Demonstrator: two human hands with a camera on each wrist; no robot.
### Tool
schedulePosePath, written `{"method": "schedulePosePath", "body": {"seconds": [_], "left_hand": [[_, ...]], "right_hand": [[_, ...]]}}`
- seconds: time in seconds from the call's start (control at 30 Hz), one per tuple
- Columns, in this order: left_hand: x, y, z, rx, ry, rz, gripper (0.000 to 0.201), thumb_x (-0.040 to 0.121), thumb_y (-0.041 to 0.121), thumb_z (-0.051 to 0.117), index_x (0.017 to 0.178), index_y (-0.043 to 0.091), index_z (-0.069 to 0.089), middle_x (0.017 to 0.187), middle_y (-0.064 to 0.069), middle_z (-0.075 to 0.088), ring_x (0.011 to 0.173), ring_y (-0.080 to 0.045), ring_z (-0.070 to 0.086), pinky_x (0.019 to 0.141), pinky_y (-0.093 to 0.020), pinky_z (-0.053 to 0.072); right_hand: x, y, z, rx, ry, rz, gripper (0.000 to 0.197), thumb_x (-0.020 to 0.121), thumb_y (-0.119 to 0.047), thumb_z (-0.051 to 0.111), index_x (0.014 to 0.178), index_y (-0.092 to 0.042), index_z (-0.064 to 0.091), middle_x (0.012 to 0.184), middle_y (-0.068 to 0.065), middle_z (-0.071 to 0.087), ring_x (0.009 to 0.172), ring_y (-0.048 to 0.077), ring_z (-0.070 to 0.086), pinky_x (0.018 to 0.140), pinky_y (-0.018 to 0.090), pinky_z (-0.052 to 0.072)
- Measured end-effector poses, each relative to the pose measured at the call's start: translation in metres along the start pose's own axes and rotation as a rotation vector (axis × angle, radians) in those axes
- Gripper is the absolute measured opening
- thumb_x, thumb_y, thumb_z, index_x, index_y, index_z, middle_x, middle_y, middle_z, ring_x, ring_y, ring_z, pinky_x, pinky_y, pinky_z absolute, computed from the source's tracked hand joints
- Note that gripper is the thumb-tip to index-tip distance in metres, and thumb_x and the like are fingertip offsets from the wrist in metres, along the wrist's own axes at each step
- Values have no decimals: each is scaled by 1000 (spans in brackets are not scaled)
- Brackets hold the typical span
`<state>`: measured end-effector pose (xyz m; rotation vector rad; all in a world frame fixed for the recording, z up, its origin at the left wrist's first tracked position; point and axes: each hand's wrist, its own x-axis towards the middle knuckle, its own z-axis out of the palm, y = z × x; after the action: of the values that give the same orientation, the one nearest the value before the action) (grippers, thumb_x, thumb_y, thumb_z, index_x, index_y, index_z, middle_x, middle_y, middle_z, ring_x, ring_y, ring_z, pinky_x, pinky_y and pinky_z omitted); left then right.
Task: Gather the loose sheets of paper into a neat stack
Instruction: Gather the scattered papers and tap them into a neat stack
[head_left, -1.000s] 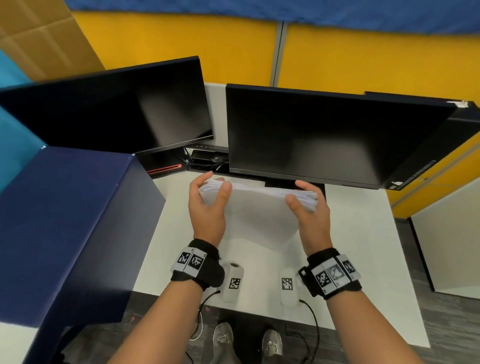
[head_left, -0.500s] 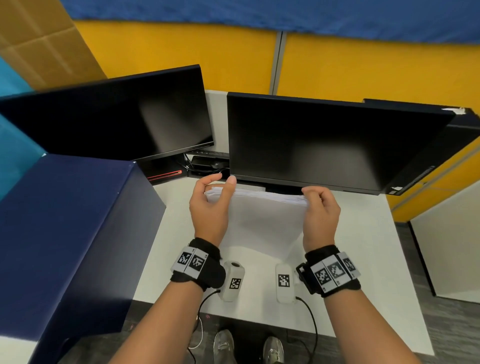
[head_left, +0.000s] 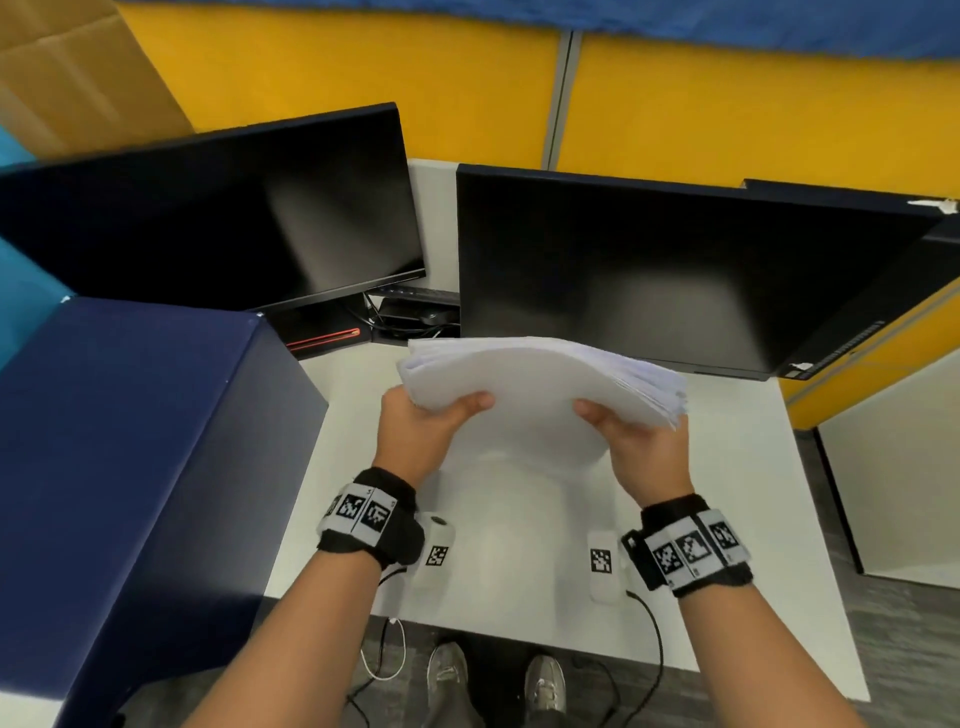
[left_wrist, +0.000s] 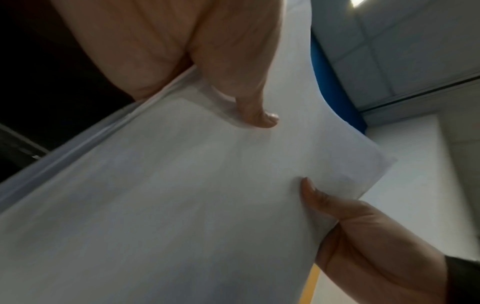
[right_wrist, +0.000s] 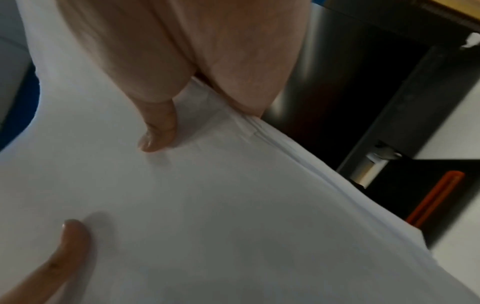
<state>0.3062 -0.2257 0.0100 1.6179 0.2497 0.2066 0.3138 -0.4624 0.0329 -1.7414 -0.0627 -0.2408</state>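
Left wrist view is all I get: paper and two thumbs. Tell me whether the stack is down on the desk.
Observer: No. The head view shows the left hand and right hand holding the stack in the air above the desk.
Operator: Report its right edge.
Observer: Fanned, not flush. In the head view the sheet edges step out above the right hand.
Operator: Say what's behind it.
Observer: The right monitor, dark. In the head view the stack's far edge overlaps the monitor's lower edge.
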Motion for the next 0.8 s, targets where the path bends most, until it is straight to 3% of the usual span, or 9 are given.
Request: {"method": "schedulePosePath", "body": {"seconds": [0.1, 0.17, 0.27, 0.4, 0.5, 0.6, 0.67, 0.73, 0.8], "left_hand": [[-4, -2, -4, 54, -30, 54, 47, 67, 17, 91, 111, 12, 74, 103, 4, 77, 94, -3, 73, 76, -12, 54], [-7, -15, -7, 80, -81, -2, 57, 65, 17, 93, 118, 14, 71, 111, 6, 75, 101, -3, 71, 80, -13, 54], [-7, -27, -6, 85, -68, -46, 41, 71, 15, 89, 108, 19, 74, 107, 7, 75, 101, -6, 71, 82, -18, 53], [-7, -9, -1, 27, 26, 3, 36, 77, 18, 85, 110, 14, 73, 104, 3, 76, 97, -6, 72, 78, -17, 56], [-10, -4, -6, 32, 27, 80, 47, 73, 19, 87, 116, 9, 70, 109, 0, 75, 101, -6, 71, 84, -19, 56], [-11, -17, -8, 107, -59, 10, 61, 69, 20, 90, 124, 13, 63, 116, 6, 70, 106, -4, 68, 85, -16, 53], [-10, -18, -2, 147, -67, -29, 46, 77, 23, 84, 119, 15, 67, 109, 10, 71, 101, -3, 69, 80, -17, 53], [-11, -8, 3, 116, -16, -15, 33, 84, 22, 78, 115, 14, 69, 101, 11, 72, 94, 2, 70, 77, -17, 53], [-10, -2, 4, 81, 39, 51, 31, 87, 18, 75, 116, 10, 69, 101, 12, 71, 92, 6, 69, 77, -12, 52]], "right_hand": [[-1, 4, -8, -5, -51, 10, 40, 74, -8, 83, 98, -36, 67, 97, -31, 71, 93, -9, 66, 84, 14, 52], [-5, 19, -12, -69, -159, 107, 45, 68, -15, 88, 106, -32, 69, 108, -23, 70, 102, -5, 65, 89, 21, 53], [-9, 29, -5, -136, -195, 151, 37, 69, -17, 87, 102, -29, 73, 103, -18, 73, 97, -6, 67, 89, 28, 55], [-6, 16, 3, -24, -54, 115, 39, 76, -5, 81, 87, -38, 65, 74, -39, 67, 77, -20, 64, 72, 3, 49], [-6, 13, -5, 1, -45, 56, 34, 75, -10, 83, 99, -30, 69, 87, -32, 72, 86, -13, 66, 76, 6, 50], [-9, 26, -9, 16, -109, 126, 53, 70, -8, 86, 118, -16, 65, 111, -15, 70, 102, -1, 67, 87, 20, 55], [-10, 25, -7, 34, -100, 186, 41, 73, -5, 83, 105, -25, 69, 96, -17, 75, 92, -4, 69, 88, 26, 58], [-10, 22, -6, 22, -52, 171, 36, 77, -4, 80, 93, -34, 68, 83, -27, 74, 82, -9, 69, 81, 20, 58], [-9, 17, -7, 30, -14, 112, 35, 78, -2, 79, 89, -33, 68, 81, -32, 72, 80, -11, 68, 75, 12, 54]]}}
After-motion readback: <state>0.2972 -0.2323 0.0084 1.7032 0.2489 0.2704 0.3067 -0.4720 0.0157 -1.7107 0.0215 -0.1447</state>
